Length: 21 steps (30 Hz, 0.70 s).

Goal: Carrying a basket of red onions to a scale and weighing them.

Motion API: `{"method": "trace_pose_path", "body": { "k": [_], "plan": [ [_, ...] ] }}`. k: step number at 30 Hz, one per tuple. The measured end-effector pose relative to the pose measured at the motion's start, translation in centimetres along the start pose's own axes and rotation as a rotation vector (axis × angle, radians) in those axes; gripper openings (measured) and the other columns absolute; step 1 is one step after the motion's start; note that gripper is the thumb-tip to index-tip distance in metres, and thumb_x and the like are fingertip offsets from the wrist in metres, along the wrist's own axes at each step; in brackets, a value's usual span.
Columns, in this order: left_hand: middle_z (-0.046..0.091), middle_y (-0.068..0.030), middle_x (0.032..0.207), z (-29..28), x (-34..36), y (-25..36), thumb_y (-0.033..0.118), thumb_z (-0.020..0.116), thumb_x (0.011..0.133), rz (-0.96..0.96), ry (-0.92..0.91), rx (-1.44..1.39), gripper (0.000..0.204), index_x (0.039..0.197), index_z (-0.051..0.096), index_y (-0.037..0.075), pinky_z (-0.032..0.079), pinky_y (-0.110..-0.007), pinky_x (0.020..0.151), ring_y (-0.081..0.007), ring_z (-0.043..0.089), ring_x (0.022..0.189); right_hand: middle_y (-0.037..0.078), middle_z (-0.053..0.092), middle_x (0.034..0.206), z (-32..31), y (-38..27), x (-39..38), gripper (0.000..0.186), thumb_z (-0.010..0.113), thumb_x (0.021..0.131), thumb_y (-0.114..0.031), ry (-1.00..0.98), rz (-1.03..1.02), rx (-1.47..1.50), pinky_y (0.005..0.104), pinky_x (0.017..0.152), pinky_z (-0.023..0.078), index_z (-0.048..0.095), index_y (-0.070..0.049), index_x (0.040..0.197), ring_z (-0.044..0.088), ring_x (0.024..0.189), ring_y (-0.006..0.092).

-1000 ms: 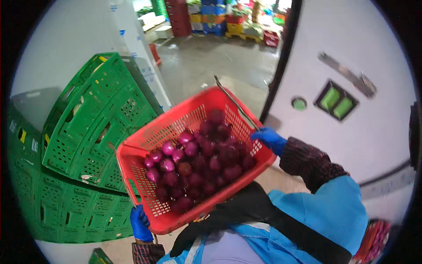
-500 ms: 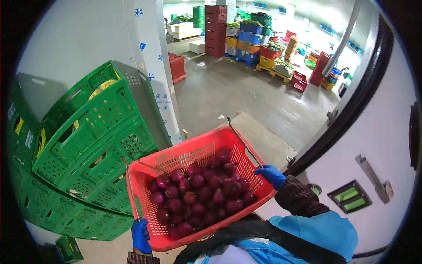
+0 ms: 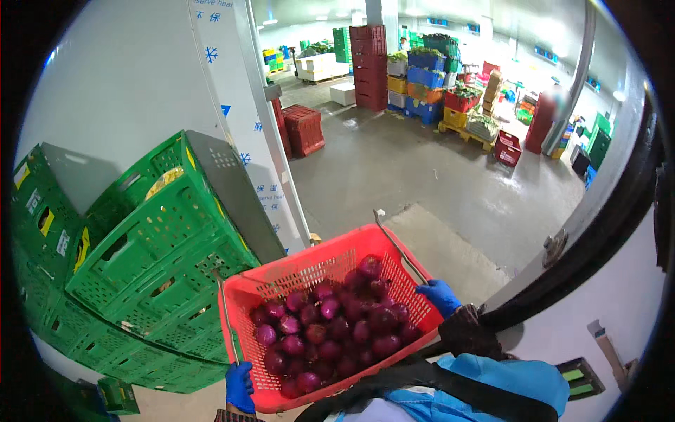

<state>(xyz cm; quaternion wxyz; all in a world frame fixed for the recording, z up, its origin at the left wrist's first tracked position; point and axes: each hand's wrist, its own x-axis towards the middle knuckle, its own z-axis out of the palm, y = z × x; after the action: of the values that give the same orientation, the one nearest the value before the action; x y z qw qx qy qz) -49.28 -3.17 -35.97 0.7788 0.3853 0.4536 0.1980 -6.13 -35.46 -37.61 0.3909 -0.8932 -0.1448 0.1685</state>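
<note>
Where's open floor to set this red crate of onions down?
The grey floor ahead is bare, between the red crates by the white wall and the pallets of stacked crates at the back. To the left, green crates crowd against the red crate.

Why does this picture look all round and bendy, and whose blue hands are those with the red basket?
The picture comes from a small camera worn on a person's head, looking down. Its lens sees very wide, so straight edges bend near the rim. The blue hands are that person's own, in blue gloves. The left hand holds the near corner of a red plastic crate, and the right hand holds its far side. Each has a firm grip on the crate. Inside lie lots of round red onions. On the left stands a stack of green crates. Ahead is a grey concrete floor in a big storeroom, with more coloured crates stacked far away.
</note>
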Motion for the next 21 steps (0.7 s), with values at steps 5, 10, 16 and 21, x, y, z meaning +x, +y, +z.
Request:
{"method": "trace_pose_path", "body": {
  "k": [5,10,16,21],
  "plan": [
    [0.028,0.0104,0.048,3.3,-0.4,0.3,0.019,0.057,0.080,0.029,0.021,0.090,0.019,0.070,0.041,0.021,0.019,-0.019,0.032,-0.0021,0.026,0.035,0.017,0.063,0.082,-0.7,-0.3,-1.3,0.037,0.062,0.074,-0.042,0.188,-0.033,-0.196,0.0417,0.070,0.047,0.062,-0.007,0.085,0.061,0.079,0.0331],
    [0.030,0.0106,0.050,5.3,0.7,0.5,0.020,0.059,0.079,0.030,-0.019,0.122,0.018,0.071,0.043,0.022,0.019,-0.019,0.032,-0.0022,0.026,0.037,0.016,0.063,0.084,-1.1,-2.0,-2.3,0.039,0.060,0.074,-0.044,0.236,0.035,-0.309,0.0442,0.071,0.047,0.058,-0.009,0.092,0.061,0.080,0.0350],
    [0.031,0.0087,0.052,6.0,3.4,0.3,0.030,0.050,0.087,-0.066,0.027,0.200,0.015,0.089,0.058,0.018,0.021,-0.023,0.036,-0.0046,0.027,0.041,0.014,0.064,0.086,-0.7,-0.5,-1.4,0.044,0.059,0.074,-0.046,0.230,0.102,-0.344,0.0440,0.071,0.047,0.056,-0.008,0.095,0.061,0.081,0.0336],
    [0.032,0.0070,0.050,2.9,6.8,0.3,0.024,0.047,0.089,-0.228,0.032,0.159,0.014,0.095,0.059,0.021,0.023,-0.022,0.035,-0.0061,0.027,0.039,0.015,0.063,0.085,-0.7,-0.3,-2.2,0.039,0.060,0.075,-0.044,0.230,0.154,-0.252,0.0405,0.072,0.047,0.059,-0.009,0.093,0.061,0.081,0.0313]
  ]
}}
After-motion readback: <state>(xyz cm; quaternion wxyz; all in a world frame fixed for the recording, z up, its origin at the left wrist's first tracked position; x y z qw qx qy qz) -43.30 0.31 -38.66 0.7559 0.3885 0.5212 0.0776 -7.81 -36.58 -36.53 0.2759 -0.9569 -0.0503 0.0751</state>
